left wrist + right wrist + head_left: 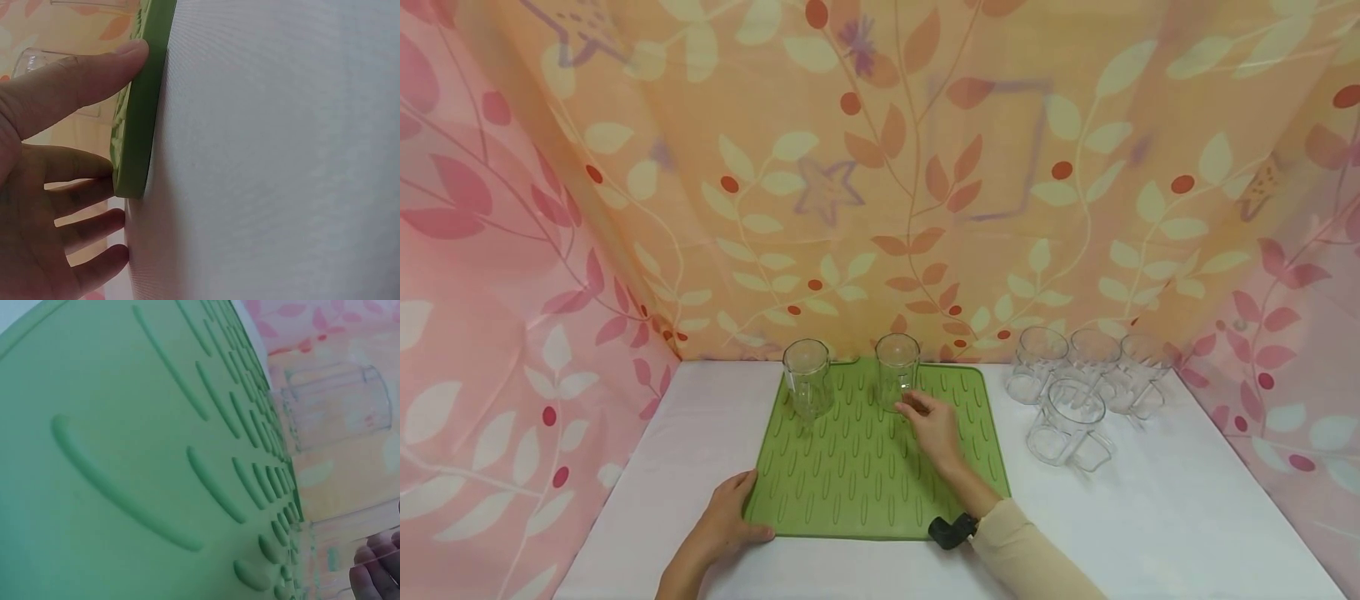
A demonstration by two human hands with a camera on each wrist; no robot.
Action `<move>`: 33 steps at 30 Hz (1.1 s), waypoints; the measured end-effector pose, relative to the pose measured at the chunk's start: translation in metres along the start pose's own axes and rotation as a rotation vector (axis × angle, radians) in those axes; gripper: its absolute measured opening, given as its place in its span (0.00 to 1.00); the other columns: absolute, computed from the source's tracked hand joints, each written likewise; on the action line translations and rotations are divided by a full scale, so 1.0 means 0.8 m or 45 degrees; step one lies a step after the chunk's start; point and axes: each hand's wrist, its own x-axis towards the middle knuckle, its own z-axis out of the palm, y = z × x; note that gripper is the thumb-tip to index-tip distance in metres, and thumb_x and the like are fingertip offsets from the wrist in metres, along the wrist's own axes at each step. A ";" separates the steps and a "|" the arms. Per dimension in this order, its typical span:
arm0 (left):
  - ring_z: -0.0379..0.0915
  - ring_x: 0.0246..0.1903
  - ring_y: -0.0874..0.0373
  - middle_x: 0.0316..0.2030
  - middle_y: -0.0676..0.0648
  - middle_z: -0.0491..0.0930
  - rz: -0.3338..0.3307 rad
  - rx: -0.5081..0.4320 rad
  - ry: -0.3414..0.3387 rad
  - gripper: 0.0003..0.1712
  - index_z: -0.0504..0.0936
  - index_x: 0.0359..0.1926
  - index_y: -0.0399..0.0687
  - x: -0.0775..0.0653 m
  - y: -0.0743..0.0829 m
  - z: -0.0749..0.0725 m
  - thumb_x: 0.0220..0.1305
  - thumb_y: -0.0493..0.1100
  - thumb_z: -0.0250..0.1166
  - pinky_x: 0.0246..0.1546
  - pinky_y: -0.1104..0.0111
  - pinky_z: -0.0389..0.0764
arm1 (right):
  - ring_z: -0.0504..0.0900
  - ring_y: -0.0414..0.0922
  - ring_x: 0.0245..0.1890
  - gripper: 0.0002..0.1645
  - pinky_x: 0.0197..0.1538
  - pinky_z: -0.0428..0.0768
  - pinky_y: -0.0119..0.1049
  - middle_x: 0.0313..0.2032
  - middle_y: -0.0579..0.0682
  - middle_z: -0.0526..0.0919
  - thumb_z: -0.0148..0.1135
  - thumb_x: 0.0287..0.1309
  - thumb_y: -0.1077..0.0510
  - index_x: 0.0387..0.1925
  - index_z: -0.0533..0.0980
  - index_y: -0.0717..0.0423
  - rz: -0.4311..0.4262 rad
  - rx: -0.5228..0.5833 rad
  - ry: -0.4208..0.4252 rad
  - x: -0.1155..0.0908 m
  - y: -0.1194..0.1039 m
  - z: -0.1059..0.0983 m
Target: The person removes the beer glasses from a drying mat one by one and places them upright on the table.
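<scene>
A green ridged drying mat (850, 475) lies on the white tabletop. My left hand (724, 518) is at its front-left corner; in the left wrist view the thumb (94, 75) rests on the mat's edge and the fingers spread along its side. My right hand (934, 429) pinches the handle of a clear glass mug (897, 358), which stands upright toward the back of the mat. Its fingertips (369, 569) show at the glass in the right wrist view. Another glass mug (807, 371) stands upright at the mat's back left, its handle facing the front.
Several clear glass mugs (1063, 425) stand grouped on the white table (1165, 517) right of the mat. Patterned cloth (910, 183) rises behind the table and along both sides. A black strap piece (952, 531) sits at the right wrist.
</scene>
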 end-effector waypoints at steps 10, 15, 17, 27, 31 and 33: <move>0.52 0.68 0.29 0.67 0.27 0.61 -0.004 0.003 -0.005 0.62 0.58 0.69 0.26 -0.001 0.001 -0.001 0.37 0.45 0.81 0.67 0.38 0.59 | 0.88 0.51 0.32 0.12 0.32 0.83 0.25 0.36 0.60 0.89 0.69 0.55 0.63 0.39 0.84 0.68 -0.107 -0.169 0.077 -0.001 0.003 0.005; 0.53 0.67 0.29 0.67 0.28 0.61 0.001 0.004 -0.013 0.62 0.59 0.69 0.26 0.000 0.001 -0.002 0.37 0.46 0.81 0.67 0.38 0.60 | 0.88 0.53 0.32 0.11 0.31 0.83 0.26 0.35 0.60 0.88 0.69 0.55 0.63 0.39 0.84 0.68 -0.118 -0.176 0.095 0.002 0.003 0.001; 0.53 0.67 0.29 0.67 0.28 0.61 0.004 0.008 -0.014 0.61 0.59 0.69 0.26 0.000 0.000 -0.002 0.37 0.46 0.81 0.66 0.38 0.60 | 0.88 0.53 0.32 0.11 0.31 0.83 0.26 0.35 0.60 0.89 0.69 0.55 0.63 0.39 0.84 0.68 -0.113 -0.183 0.097 0.003 0.003 -0.001; 0.53 0.68 0.30 0.68 0.28 0.61 -0.002 0.008 -0.019 0.62 0.58 0.70 0.28 0.001 -0.001 -0.002 0.37 0.47 0.81 0.67 0.38 0.60 | 0.88 0.53 0.33 0.12 0.31 0.84 0.30 0.37 0.61 0.88 0.68 0.55 0.65 0.41 0.84 0.67 -0.178 -0.244 0.124 0.007 0.008 -0.020; 0.53 0.68 0.30 0.67 0.28 0.61 -0.001 0.004 -0.018 0.62 0.58 0.70 0.27 -0.001 0.001 -0.002 0.37 0.46 0.81 0.66 0.38 0.60 | 0.88 0.54 0.33 0.12 0.30 0.83 0.27 0.37 0.62 0.88 0.68 0.55 0.66 0.41 0.84 0.69 -0.189 -0.251 0.132 0.007 0.011 -0.024; 0.53 0.68 0.30 0.67 0.28 0.61 0.000 0.003 -0.016 0.62 0.58 0.70 0.27 -0.002 0.001 -0.002 0.37 0.46 0.81 0.66 0.38 0.60 | 0.88 0.54 0.33 0.13 0.30 0.82 0.26 0.38 0.62 0.88 0.68 0.55 0.65 0.41 0.84 0.69 -0.191 -0.257 0.134 0.007 0.014 -0.026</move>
